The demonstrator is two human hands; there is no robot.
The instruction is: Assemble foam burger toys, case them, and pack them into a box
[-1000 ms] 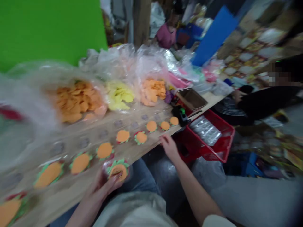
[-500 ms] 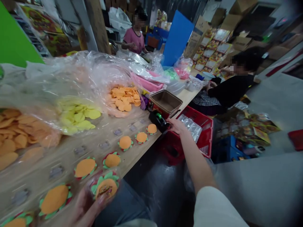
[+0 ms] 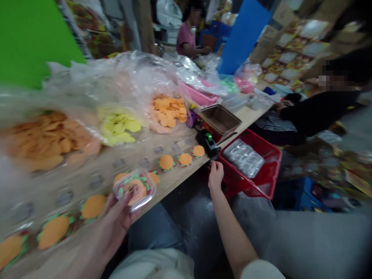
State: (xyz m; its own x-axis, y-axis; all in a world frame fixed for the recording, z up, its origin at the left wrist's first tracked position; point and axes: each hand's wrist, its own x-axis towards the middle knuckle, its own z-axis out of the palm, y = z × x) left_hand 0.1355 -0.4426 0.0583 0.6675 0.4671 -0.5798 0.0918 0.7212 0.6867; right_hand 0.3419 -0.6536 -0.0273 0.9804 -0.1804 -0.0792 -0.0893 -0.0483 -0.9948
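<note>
My left hand (image 3: 114, 223) grips a small clear plastic case (image 3: 135, 189) with an orange, green and red foam burger piece inside, lifted a little above the wooden table (image 3: 177, 178). A row of similar orange foam pieces (image 3: 166, 162) lies along the table's front edge. My right hand (image 3: 216, 175) hangs just below the table's corner, fingers pinched together under a black tape dispenser (image 3: 208, 141). What the fingers pinch is too small to make out.
Clear bags of orange foam rounds (image 3: 167, 111) and yellow foam rounds (image 3: 117, 124) lie at the back. A brown tray (image 3: 220, 118) sits near the corner. A red crate (image 3: 261, 178) holds clear packets. A person in black (image 3: 316, 110) sits right; a person in pink (image 3: 186, 38) is behind.
My left hand has lifted the clear case up off the table's edge. My right hand has dropped from the tape dispenser to just below the table's corner.
</note>
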